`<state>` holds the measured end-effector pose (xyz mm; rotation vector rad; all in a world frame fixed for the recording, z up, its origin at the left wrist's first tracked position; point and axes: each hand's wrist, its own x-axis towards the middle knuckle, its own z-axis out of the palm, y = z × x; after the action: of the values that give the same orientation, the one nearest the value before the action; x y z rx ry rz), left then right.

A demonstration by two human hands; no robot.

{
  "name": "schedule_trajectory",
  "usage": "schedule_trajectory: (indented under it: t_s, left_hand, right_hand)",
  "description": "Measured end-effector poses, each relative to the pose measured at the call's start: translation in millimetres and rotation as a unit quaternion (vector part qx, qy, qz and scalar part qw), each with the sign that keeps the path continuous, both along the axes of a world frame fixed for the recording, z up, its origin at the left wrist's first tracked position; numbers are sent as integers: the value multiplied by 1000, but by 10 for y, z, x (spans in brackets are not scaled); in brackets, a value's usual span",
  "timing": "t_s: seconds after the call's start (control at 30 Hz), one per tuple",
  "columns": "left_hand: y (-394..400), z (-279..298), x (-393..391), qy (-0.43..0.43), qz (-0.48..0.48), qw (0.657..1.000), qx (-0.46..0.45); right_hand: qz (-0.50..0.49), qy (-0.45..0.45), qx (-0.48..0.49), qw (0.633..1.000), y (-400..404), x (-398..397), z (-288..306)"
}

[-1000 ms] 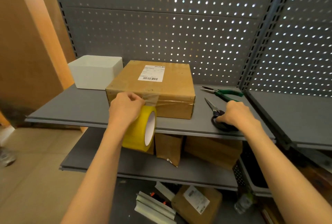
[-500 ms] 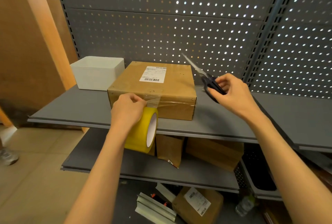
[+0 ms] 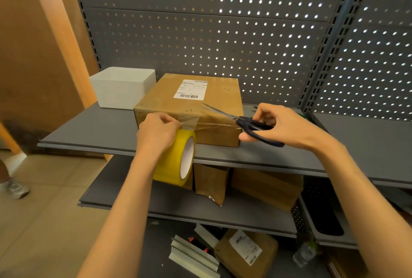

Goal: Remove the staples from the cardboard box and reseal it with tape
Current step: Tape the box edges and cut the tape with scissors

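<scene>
One white rectangular foam tub (image 3: 122, 87) sits at the left of the grey metal upper shelf (image 3: 89, 130). Just beside it lies one brown cardboard box (image 3: 189, 108) bearing one white shipping label (image 3: 190, 89). The left hand (image 3: 157, 131) curls its fingers round one yellow roll of clear tape (image 3: 176, 159), a strip stretched onto the box's front edge. The right hand (image 3: 283, 125) grips one pair of dark-handled scissors (image 3: 247, 123), blades parted and pointing left over the strip. Three brown parcels lie on the lower shelves.

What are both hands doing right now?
Left hand: pinches the clear tape pulled from the yellow tape roll.
Right hand: grips the scissors.
</scene>
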<state>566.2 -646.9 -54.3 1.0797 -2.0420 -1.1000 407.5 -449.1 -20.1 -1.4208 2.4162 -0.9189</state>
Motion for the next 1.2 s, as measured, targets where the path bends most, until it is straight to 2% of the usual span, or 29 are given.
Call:
schedule_trajectory:
  t_s: [0.13, 0.3, 0.67, 1.2]
  left_hand:
    - [6, 1, -10, 3, 0, 1000, -1]
    - [1, 1, -5, 6, -2, 1000, -1]
    - [-5, -14, -5, 10, 6, 1000, -5]
    - [-27, -21, -7, 7, 9, 1000, -8]
  right_hand:
    - [13, -13, 85, 996, -8, -3, -17]
    - [12, -42, 102, 994, -158, 6, -78]
    - [60, -126, 72, 988, -444, 42, -148]
    - [84, -135, 38, 986, -435, 47, -123]
